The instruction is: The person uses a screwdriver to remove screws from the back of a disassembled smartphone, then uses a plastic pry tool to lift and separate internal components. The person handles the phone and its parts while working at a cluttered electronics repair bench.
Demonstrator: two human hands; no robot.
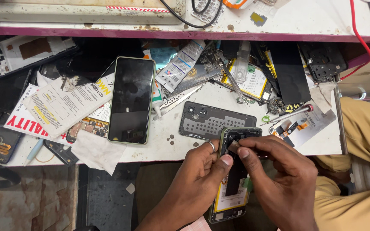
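My left hand grips an opened phone by its left side, holding it upright in front of the bench edge; its battery and dark inner parts face me. A ring sits on one finger of that hand. My right hand presses thumb and forefinger on a small dark part near the phone's top. Just beyond, a dark inner cover plate with camera holes lies on the white bench.
A second phone lies screen-up left of centre. Tweezers, a glue tube, a thin screwdriver, a loose battery, papers, a white cloth and phone shells crowd the bench. A shelf runs above.
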